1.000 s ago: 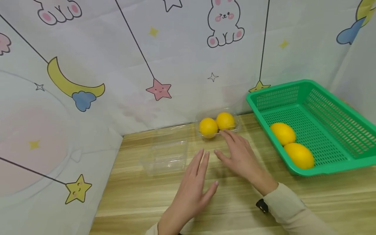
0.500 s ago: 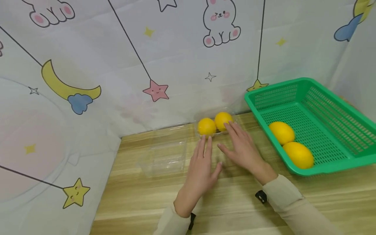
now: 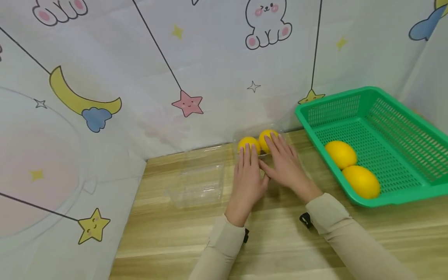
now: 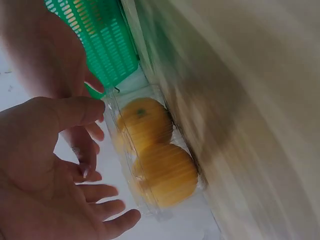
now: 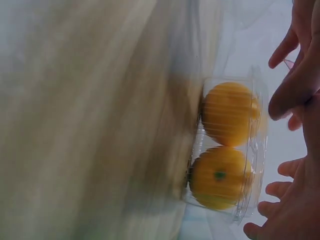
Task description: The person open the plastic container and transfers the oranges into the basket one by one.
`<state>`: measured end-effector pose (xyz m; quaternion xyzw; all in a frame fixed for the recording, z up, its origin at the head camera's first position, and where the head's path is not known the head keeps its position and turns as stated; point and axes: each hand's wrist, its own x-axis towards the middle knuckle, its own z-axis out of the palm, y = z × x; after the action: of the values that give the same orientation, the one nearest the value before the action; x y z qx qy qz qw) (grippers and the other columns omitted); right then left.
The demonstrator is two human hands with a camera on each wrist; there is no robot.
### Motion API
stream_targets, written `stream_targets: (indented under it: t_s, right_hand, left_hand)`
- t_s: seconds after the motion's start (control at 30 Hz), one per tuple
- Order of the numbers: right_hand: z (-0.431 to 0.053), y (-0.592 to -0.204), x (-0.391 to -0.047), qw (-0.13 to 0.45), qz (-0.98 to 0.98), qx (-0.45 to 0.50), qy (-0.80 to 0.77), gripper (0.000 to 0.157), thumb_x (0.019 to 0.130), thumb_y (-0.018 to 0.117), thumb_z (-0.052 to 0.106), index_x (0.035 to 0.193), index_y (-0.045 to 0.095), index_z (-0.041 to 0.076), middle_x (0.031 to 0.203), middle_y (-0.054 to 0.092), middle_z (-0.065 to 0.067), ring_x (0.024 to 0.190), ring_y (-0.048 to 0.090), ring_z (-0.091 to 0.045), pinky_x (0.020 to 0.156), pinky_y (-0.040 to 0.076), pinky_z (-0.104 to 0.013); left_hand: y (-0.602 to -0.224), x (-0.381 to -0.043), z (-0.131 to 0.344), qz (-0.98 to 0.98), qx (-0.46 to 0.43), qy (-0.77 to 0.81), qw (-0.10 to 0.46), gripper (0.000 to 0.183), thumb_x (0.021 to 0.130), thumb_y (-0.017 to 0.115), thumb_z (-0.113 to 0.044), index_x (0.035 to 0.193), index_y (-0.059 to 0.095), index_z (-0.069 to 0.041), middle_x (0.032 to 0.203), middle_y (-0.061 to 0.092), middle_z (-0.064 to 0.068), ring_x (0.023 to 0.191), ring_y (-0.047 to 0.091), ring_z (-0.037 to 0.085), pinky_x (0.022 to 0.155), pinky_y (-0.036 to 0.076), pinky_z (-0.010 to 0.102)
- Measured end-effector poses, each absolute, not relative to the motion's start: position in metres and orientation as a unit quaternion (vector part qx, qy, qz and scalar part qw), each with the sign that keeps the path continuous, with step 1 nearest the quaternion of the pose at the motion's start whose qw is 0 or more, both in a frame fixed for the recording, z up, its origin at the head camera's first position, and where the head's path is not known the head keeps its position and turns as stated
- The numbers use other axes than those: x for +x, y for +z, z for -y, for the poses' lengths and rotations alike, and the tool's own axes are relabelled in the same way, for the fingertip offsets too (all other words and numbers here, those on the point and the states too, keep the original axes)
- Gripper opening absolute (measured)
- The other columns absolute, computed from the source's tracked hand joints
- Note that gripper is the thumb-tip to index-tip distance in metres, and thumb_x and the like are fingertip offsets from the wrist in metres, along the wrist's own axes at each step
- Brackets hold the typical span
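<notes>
Two oranges (image 3: 249,144) sit side by side in a clear plastic box (image 5: 192,197) against the back wall; I cannot tell whether its lid is down. My left hand (image 3: 247,181) hovers over the front of the box with straight fingers, near the left orange (image 5: 231,114). Beside it, my right hand (image 3: 285,163) reaches over the right orange (image 4: 145,120), fingers extended and spread a little. The thumbs come close together in the head view. Both wrist views show the fingers just above the box's top; contact is unclear. Neither hand grips anything.
Another clear plastic box (image 3: 201,182) lies on the wooden table (image 3: 168,237) to the left. On the right stands a green mesh basket (image 3: 392,151) with two more oranges (image 3: 360,182) along its near left side. A patterned cloth (image 3: 217,70) hangs behind.
Both hands have moved forward over the boxed oranges, the left one farther and to the right, so that they are now closer together. The boxes, basket and fruit stay in place.
</notes>
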<state>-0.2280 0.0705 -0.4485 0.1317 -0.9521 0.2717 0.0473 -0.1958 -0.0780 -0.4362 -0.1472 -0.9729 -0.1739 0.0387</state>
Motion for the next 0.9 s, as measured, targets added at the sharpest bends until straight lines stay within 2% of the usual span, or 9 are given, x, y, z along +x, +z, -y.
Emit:
stream_targets:
  t_s: [0.17, 0.4, 0.57, 0.67, 0.9]
  right_hand:
    - [-0.066, -0.447, -0.245, 0.06, 0.955, 0.127, 0.262, 0.092, 0.099, 0.071, 0.04, 0.169, 0.023, 0.006, 0.177, 0.012, -0.019, 0.164, 0.004, -0.042, 0.127, 0.009, -0.068]
    - [-0.061, -0.443, -0.259, 0.025, 0.963, 0.118, 0.243, 0.096, 0.093, 0.075, 0.036, 0.169, 0.023, 0.008, 0.178, 0.009, -0.017, 0.165, 0.0, -0.04, 0.129, 0.001, -0.066]
    - [-0.063, -0.443, -0.262, -0.002, 0.972, 0.121, 0.201, 0.094, 0.094, 0.075, 0.039, 0.168, 0.026, 0.005, 0.177, 0.014, -0.017, 0.164, 0.005, -0.04, 0.128, 0.007, -0.067]
    - [-0.064, -0.443, -0.263, -0.002, 0.973, 0.125, 0.194, 0.092, 0.095, 0.074, 0.04, 0.167, 0.028, 0.005, 0.177, 0.017, -0.018, 0.164, 0.008, -0.04, 0.128, 0.01, -0.067]
    - [-0.065, -0.444, -0.264, -0.001, 0.972, 0.134, 0.193, 0.093, 0.096, 0.073, 0.04, 0.168, 0.026, 0.004, 0.177, 0.017, -0.018, 0.164, 0.009, -0.04, 0.129, 0.011, -0.066]
  left_hand:
    - [-0.432, -0.219, 0.068, 0.983, -0.126, -0.13, 0.031, 0.09, 0.1, 0.074, -0.031, 0.169, 0.022, -0.004, 0.177, 0.018, 0.015, 0.164, 0.014, 0.032, 0.129, 0.025, 0.052]
    - [-0.439, -0.235, 0.063, 0.99, -0.111, -0.082, 0.026, 0.097, 0.096, 0.079, -0.037, 0.168, 0.023, -0.004, 0.177, 0.019, 0.015, 0.165, 0.012, 0.031, 0.132, 0.016, 0.052]
    - [-0.444, -0.242, 0.064, 0.993, -0.107, -0.047, 0.022, 0.103, 0.094, 0.08, -0.04, 0.169, 0.02, -0.002, 0.177, 0.018, 0.014, 0.165, 0.014, 0.03, 0.132, 0.018, 0.049]
    - [-0.446, -0.246, 0.065, 0.993, -0.104, -0.034, 0.031, 0.1, 0.093, 0.08, -0.038, 0.168, 0.024, -0.004, 0.177, 0.022, 0.012, 0.164, 0.019, 0.028, 0.132, 0.019, 0.047]
    - [-0.447, -0.248, 0.068, 0.994, -0.102, -0.029, 0.034, 0.103, 0.089, 0.083, -0.038, 0.168, 0.026, -0.005, 0.176, 0.025, 0.011, 0.163, 0.022, 0.027, 0.131, 0.021, 0.045]
